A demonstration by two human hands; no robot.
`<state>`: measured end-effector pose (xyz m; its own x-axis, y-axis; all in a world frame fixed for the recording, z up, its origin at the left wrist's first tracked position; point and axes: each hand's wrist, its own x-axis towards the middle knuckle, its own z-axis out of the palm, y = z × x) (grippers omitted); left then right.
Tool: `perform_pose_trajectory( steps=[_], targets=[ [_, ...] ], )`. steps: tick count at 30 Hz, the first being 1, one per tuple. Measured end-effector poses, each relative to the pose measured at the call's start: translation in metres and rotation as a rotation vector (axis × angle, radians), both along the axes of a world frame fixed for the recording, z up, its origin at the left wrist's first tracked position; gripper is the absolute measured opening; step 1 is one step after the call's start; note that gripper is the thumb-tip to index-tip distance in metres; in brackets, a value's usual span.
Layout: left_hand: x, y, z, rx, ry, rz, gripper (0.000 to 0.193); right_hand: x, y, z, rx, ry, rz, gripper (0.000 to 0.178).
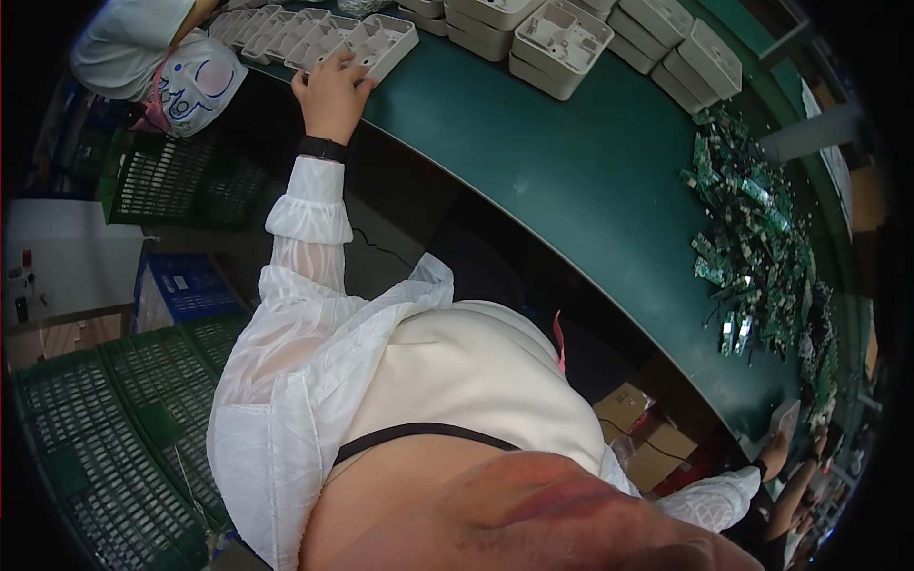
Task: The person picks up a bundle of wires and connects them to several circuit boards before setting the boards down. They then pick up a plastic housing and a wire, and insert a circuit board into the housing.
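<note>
My left hand (333, 95) reaches to the table's near edge at the far left. Its fingers are spread and bent over the rim of a white plastic housing (388, 46), the end one of a row of such shallow housings (276, 36). The hand looks open, with fingertips touching the rim. Far off at the lower right, my right hand (777, 455) is small and partly hidden. It seems closed on a pale flat plastic piece (785, 417) whose kind I cannot make out.
Stacked housings (562, 43) stand along the back of the green table (533, 162). A heap of green circuit boards (752, 228) covers its right part. Another person (133, 48) is at the upper left, and a co-worker's hands (804, 485) show beside my right hand. Green crates (95, 419) stand at left.
</note>
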<state>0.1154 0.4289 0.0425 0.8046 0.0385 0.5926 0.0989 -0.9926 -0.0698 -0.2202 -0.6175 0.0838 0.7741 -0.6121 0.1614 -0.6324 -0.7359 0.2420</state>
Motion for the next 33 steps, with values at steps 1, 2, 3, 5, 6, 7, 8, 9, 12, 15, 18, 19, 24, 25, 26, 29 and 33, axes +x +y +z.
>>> perform_pose_trajectory(
  steps=[1, 2, 3, 5, 6, 7, 8, 9, 12, 15, 18, 19, 24, 25, 26, 29, 33],
  targets=[
    [-0.001, -0.002, -0.001, -0.003, -0.003, -0.014, 0.024, 0.009, 0.0, 0.001, -0.003, 0.001, 0.015, 0.037],
    [-0.002, -0.006, -0.002, -0.003, -0.006, -0.034, 0.022, 0.012, 0.0, -0.002, -0.001, 0.009, 0.001, 0.037],
    [-0.004, -0.009, -0.002, -0.001, -0.007, -0.053, 0.02, 0.015, 0.0, -0.005, 0.003, 0.018, -0.012, 0.038],
    [-0.008, -0.012, -0.005, -0.01, -0.018, -0.059, 0.018, 0.026, -0.004, -0.008, 0.004, 0.032, -0.019, 0.038],
    [-0.012, -0.014, -0.007, -0.019, -0.031, -0.074, 0.017, 0.032, -0.006, -0.008, 0.008, 0.03, -0.014, 0.038],
    [-0.013, -0.018, -0.009, -0.03, -0.045, -0.102, 0.015, 0.027, -0.013, -0.01, 0.01, 0.027, -0.021, 0.037],
    [-0.015, -0.022, -0.01, -0.033, -0.041, -0.109, 0.015, 0.022, -0.02, -0.013, 0.015, 0.023, -0.028, 0.037],
    [-0.019, -0.027, -0.009, -0.04, -0.048, -0.158, 0.015, 0.018, -0.027, -0.018, 0.014, 0.027, -0.036, 0.037],
    [-0.036, -0.053, -0.007, -0.058, -0.032, -0.279, 0.014, 0.026, -0.033, -0.029, -0.005, 0.095, -0.122, 0.039],
    [-0.044, -0.079, -0.001, -0.13, 0.023, -0.525, 0.015, 0.004, -0.076, -0.024, 0.044, 0.208, -0.202, 0.044],
    [-0.06, -0.113, 0.016, -0.182, 0.107, -0.698, 0.016, 0.007, -0.089, -0.031, 0.092, 0.046, -0.113, 0.042],
    [-0.069, -0.136, 0.027, -0.186, 0.118, -0.746, 0.016, 0.025, -0.078, -0.046, 0.113, 0.042, -0.157, 0.04],
    [-0.078, -0.208, 0.038, -0.275, 0.235, -0.977, 0.017, 0.043, -0.004, -0.053, -0.12, -0.197, -0.21, 0.034],
    [-0.083, -0.22, 0.038, -0.302, 0.268, -1.013, 0.017, 0.061, 0.028, -0.046, -0.117, -0.296, -0.197, 0.033],
    [-0.086, -0.231, 0.039, -0.33, 0.299, -1.058, 0.017, 0.073, 0.065, -0.035, -0.138, -0.374, 0.006, 0.03],
    [-0.084, -0.259, 0.037, -0.344, 0.325, -1.14, 0.016, 0.108, 0.197, 0.001, 0.204, -0.521, 0.332, 0.024],
    [-0.085, -0.284, 0.037, -0.323, 0.318, -1.175, 0.015, 0.147, 0.35, 0.005, 0.83, -0.542, 0.454, 0.026]
  ],
)
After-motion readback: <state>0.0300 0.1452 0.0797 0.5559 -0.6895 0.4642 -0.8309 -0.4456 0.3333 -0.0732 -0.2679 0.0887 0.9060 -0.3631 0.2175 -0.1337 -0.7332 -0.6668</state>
